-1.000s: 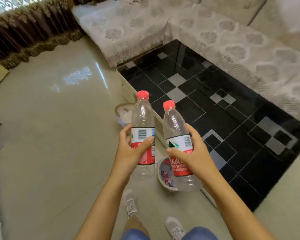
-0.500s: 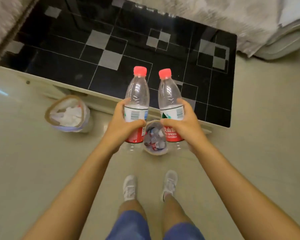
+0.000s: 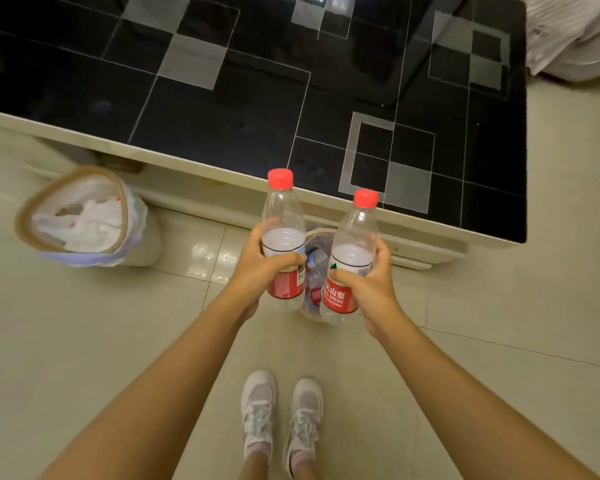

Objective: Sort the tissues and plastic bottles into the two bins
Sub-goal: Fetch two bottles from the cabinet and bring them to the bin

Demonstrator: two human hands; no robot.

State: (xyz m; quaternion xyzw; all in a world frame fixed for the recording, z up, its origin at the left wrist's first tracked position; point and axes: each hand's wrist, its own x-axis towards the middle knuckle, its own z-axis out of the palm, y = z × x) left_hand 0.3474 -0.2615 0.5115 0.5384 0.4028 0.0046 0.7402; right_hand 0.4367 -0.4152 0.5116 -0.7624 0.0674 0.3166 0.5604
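Left of frame: tissue bin [image 3: 28,216] on floor, white tissues [image 3: 84,220] inside. Centre: left hand [image 3: 257,268] clamped on capped left bottle [image 3: 282,216]; right hand [image 3: 368,285] clamped on right bottle [image 3: 355,233]. Both held upright over bottle bin [image 3: 314,251], partly hidden, beside black worktop [image 3: 222,98].

A low coffee table [image 3: 492,209] with a glossy black top, patterned with grey squares and thin white lines, fills the upper part of the view, its cream frame running along the near edge. Pale glossy floor tiles [image 3: 84,341] spread below it, and a pair of white sneakers [image 3: 281,414] stands on them. A pale fabric-covered sofa [image 3: 568,32] shows past the table's far right corner.
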